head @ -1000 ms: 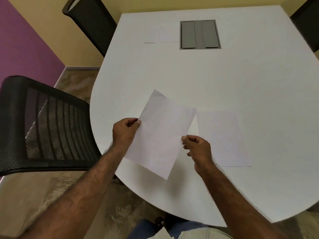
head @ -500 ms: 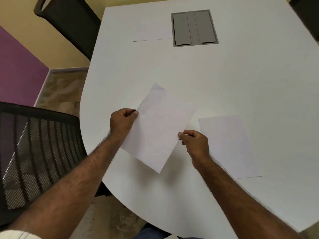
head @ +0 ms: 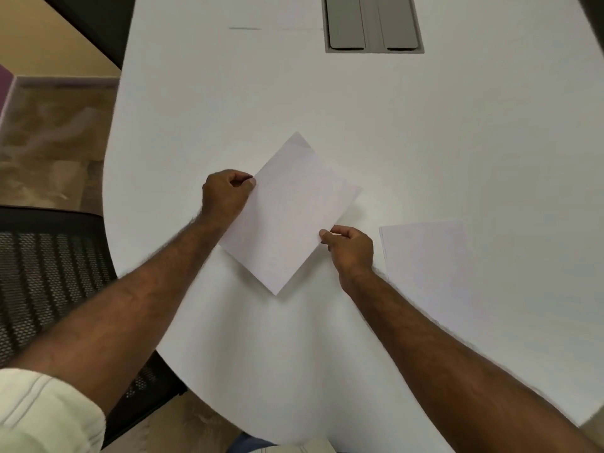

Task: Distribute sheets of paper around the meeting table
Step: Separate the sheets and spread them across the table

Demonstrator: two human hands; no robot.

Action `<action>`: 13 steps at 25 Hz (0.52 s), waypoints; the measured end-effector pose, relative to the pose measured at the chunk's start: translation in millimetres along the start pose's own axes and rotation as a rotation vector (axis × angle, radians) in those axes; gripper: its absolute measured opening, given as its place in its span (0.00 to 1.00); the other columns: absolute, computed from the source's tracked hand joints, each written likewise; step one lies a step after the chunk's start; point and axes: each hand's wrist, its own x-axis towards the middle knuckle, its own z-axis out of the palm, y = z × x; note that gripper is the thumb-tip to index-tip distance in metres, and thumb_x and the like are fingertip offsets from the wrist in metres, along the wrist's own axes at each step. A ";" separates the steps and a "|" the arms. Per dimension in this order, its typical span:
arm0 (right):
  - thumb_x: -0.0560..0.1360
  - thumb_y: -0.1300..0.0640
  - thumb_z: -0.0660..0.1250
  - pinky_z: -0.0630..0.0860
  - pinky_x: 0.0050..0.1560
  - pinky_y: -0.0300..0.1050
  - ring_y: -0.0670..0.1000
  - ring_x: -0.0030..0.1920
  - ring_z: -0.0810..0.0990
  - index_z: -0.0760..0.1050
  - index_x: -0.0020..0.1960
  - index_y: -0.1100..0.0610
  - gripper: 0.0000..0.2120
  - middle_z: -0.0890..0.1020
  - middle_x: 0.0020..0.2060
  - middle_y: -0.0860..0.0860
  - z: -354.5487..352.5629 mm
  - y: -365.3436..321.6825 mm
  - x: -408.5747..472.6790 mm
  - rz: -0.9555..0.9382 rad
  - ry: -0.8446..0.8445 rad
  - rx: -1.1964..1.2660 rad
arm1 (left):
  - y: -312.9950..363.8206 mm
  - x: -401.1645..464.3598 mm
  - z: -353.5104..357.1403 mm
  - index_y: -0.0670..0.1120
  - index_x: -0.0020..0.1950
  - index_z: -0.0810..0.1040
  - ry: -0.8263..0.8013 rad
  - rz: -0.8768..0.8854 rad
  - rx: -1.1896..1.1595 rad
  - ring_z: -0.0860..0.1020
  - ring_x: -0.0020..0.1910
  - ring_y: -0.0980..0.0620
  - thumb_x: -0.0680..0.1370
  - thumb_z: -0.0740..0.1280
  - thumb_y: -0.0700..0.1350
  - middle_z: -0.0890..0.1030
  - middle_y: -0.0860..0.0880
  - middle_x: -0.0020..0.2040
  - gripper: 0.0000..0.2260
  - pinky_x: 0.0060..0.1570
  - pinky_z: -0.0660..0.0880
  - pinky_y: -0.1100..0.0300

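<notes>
A white sheet of paper [head: 287, 214] hangs turned like a diamond just above the white meeting table [head: 425, 142]. My left hand [head: 225, 194] pinches its left edge and my right hand [head: 349, 248] pinches its lower right edge. A second white sheet [head: 428, 256] lies flat on the table right of my right hand. The thin near edge of a third sheet [head: 245, 28] shows far back, left of the grey panel.
A grey cable hatch [head: 372, 24] is set into the table at the far middle. A black mesh chair [head: 49, 279] stands at the table's left edge, another dark chair [head: 98, 24] at the far left. Marbled floor lies beyond.
Both hands have carried the sheet forward over the table and lower toward its top. The view has moved in closer, so the chair and the flat sheet have slid outward.
</notes>
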 end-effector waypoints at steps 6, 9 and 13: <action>0.73 0.59 0.80 0.82 0.37 0.42 0.52 0.39 0.86 0.84 0.49 0.56 0.07 0.90 0.46 0.57 30.1 -14.0 33.4 0.059 0.026 -0.003 | -9.5 45.9 18.3 0.43 0.56 0.88 -0.006 0.009 0.045 0.86 0.54 0.48 0.78 0.74 0.46 0.89 0.45 0.53 0.10 0.58 0.80 0.58; 0.74 0.59 0.79 0.75 0.26 0.34 0.48 0.33 0.85 0.83 0.47 0.54 0.06 0.90 0.46 0.57 41.3 -13.7 41.6 0.102 0.032 -0.007 | -14.6 58.3 24.7 0.43 0.56 0.88 -0.017 -0.006 0.046 0.85 0.55 0.49 0.78 0.73 0.46 0.89 0.46 0.54 0.10 0.58 0.80 0.59; 0.74 0.59 0.79 0.78 0.28 0.39 0.45 0.30 0.85 0.83 0.50 0.57 0.07 0.90 0.46 0.57 50.1 -7.9 49.0 0.125 0.042 -0.029 | -21.8 64.4 33.0 0.42 0.55 0.89 -0.008 -0.024 0.050 0.85 0.55 0.49 0.78 0.72 0.46 0.89 0.46 0.54 0.11 0.59 0.81 0.56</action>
